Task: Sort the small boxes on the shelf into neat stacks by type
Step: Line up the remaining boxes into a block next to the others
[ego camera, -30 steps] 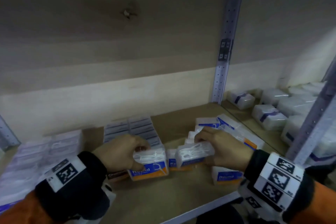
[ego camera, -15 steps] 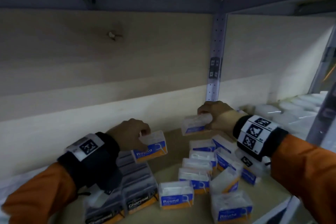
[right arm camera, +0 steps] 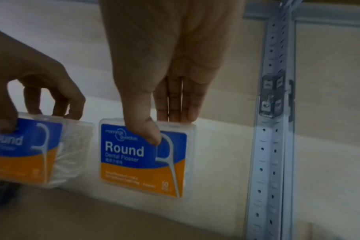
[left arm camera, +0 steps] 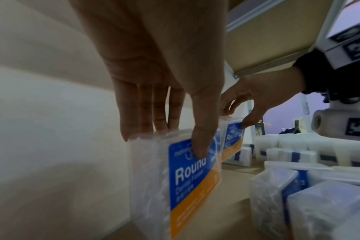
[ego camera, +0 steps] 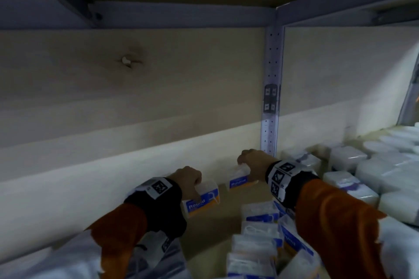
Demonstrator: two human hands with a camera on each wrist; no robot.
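Head view shows your left hand [ego camera: 188,179] pinching one clear Round flosser box [ego camera: 201,199] (blue-and-orange label) upright at the back wall [ego camera: 113,165]; at its two o'clock, your right hand [ego camera: 254,163] pinches a second Round flosser box [ego camera: 240,180].

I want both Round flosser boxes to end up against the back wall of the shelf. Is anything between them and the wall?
Nothing visible. The left hand and right hand each hold a Round box near the back panel, with only bare shelf board below.
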